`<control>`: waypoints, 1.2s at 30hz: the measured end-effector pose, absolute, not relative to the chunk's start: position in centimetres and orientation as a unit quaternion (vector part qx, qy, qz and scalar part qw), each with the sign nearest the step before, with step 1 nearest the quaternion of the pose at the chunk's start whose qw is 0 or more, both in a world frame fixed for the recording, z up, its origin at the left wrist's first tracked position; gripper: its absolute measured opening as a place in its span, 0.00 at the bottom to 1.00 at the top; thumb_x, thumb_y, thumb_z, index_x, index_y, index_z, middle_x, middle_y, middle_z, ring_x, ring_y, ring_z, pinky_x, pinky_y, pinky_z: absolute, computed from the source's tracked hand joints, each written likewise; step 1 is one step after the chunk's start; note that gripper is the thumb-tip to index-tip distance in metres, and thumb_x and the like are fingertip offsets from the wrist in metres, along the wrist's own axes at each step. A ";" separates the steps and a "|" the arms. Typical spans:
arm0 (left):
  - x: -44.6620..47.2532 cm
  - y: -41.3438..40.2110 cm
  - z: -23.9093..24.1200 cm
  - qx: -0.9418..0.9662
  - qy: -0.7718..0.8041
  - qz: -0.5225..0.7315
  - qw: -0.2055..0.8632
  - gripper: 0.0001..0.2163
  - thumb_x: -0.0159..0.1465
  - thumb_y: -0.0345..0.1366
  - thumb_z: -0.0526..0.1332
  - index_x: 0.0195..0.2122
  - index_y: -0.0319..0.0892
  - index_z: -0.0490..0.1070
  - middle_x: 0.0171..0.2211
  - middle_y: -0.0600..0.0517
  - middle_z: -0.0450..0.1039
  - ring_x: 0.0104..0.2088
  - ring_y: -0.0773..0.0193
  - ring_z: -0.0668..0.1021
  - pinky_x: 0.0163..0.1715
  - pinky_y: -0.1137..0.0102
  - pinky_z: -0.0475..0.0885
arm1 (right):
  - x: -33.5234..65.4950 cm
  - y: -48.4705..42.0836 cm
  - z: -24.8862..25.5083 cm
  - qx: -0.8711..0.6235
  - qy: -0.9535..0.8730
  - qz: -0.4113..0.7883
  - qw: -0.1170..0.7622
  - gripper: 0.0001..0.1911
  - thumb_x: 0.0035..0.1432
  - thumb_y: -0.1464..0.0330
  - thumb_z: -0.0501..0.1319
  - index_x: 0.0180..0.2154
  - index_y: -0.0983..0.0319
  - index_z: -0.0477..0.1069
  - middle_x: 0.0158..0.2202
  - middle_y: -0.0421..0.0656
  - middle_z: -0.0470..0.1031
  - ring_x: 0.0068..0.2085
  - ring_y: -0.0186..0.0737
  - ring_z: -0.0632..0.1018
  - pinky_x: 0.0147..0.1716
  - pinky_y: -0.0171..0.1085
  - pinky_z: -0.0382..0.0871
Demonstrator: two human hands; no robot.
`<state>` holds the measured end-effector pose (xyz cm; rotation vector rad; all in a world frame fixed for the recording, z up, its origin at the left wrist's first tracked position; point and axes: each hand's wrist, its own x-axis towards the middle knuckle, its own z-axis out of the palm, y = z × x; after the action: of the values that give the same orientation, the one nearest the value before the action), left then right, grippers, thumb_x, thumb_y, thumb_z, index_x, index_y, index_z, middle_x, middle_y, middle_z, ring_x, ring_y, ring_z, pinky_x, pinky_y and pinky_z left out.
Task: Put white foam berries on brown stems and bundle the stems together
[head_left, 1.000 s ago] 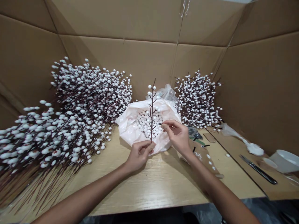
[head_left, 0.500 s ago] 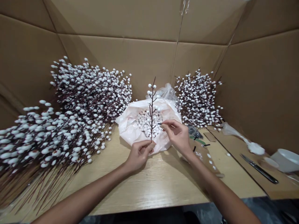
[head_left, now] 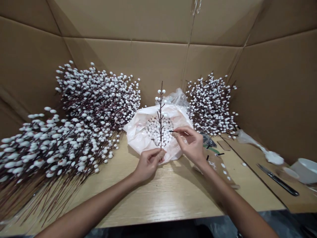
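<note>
My left hand pinches the base of a thin dark twig and holds it upright; a few white beads sit near its top. My right hand is closed in a pinch on a short black side stalk just right of the twig's stem. Behind both hands lies an open pink plastic bag filled with loose white beads.
A large heap of beaded branches covers the table's left side, and a smaller bunch stands at the back right. On the right lie a knife, a white bowl and crumpled plastic. Cardboard walls enclose the wooden table.
Nothing has changed apart from a slight shift of the view; both hands keep their grips in the same place.
</note>
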<state>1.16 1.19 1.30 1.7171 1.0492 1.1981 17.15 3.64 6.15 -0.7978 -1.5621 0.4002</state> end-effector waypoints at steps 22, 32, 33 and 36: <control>0.6 1.3 1.1 0.711 0.397 0.433 0.385 0.16 0.61 0.45 0.55 0.35 0.36 0.72 0.23 0.52 0.69 0.25 0.66 0.70 0.25 0.74 0.67 | 19.1 4.1 8.5 -0.339 -0.550 0.222 0.731 0.04 0.50 0.67 0.63 0.31 0.60 0.73 0.26 0.40 0.76 0.25 0.34 0.75 0.25 0.36 0.73; 0.7 1.1 2.0 0.744 0.391 0.404 0.360 0.15 0.63 0.44 0.53 0.32 0.37 0.71 0.22 0.53 0.69 0.24 0.67 0.70 0.25 0.74 0.66 | 18.8 3.7 8.4 -0.326 -0.560 0.213 0.732 0.03 0.52 0.69 0.62 0.32 0.60 0.73 0.30 0.41 0.77 0.29 0.35 0.76 0.29 0.38 0.75; 0.7 1.1 2.1 0.747 0.392 0.401 0.358 0.15 0.63 0.43 0.53 0.32 0.37 0.70 0.22 0.53 0.68 0.24 0.67 0.70 0.25 0.74 0.66 | 18.9 3.7 8.4 -0.325 -0.561 0.211 0.731 0.04 0.52 0.69 0.62 0.32 0.60 0.73 0.30 0.41 0.77 0.29 0.35 0.76 0.29 0.38 0.75; 0.6 1.1 2.0 0.753 0.392 0.392 0.354 0.14 0.63 0.43 0.52 0.32 0.37 0.70 0.22 0.53 0.68 0.24 0.67 0.70 0.25 0.74 0.66 | 18.9 3.7 8.3 -0.325 -0.568 0.207 0.727 0.04 0.52 0.69 0.62 0.33 0.60 0.73 0.31 0.41 0.77 0.29 0.35 0.76 0.30 0.38 0.75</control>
<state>0.62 1.09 2.04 1.9467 1.0141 1.0136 18.94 3.67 8.31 -0.7172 -1.2530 0.4570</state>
